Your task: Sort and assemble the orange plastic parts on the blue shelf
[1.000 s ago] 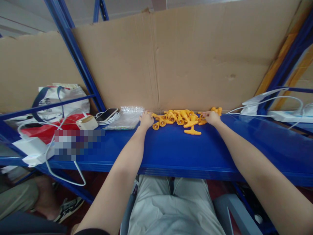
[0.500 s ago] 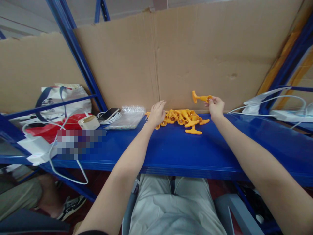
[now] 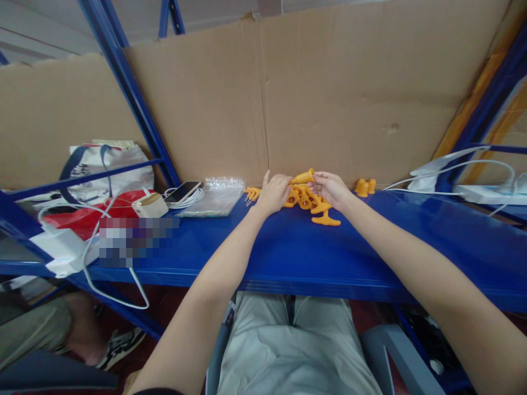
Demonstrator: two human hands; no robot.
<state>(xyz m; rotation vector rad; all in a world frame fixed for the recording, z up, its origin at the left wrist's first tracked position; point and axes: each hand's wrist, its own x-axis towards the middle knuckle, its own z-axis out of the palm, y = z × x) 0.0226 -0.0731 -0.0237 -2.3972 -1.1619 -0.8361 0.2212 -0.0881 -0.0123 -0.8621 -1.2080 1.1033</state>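
Above the pile on the blue shelf, an orange corkscrew [image 3: 303, 176] is held up between my hands, its wide cup-shaped end to the right. My left hand [image 3: 275, 193] closes around its handle end, which the fingers hide. At the rim of the cup, the fingertips of my right hand [image 3: 329, 188] pinch it. Below lies a heap of orange corkscrews [image 3: 305, 202] with T-shaped handles, partly covered by both hands. Left of my left hand, an orange corkscrew handle [image 3: 252, 193] lies with a bare metal spiral. Two orange cups [image 3: 362, 188] stand to the right.
A bubble-wrap packet [image 3: 220, 197], a phone [image 3: 184, 192] and a coiled white cable lie to the left. Farther left are a white charger [image 3: 61, 245] and a cloth bag [image 3: 111, 167]. Cardboard [image 3: 329, 93] backs the shelf [image 3: 313, 258]. A seated person's leg shows at lower left.
My right hand has moved left with the corkscrew to meet my left hand, which has shifted right and closed on the handle end. The orange cups at right now show.
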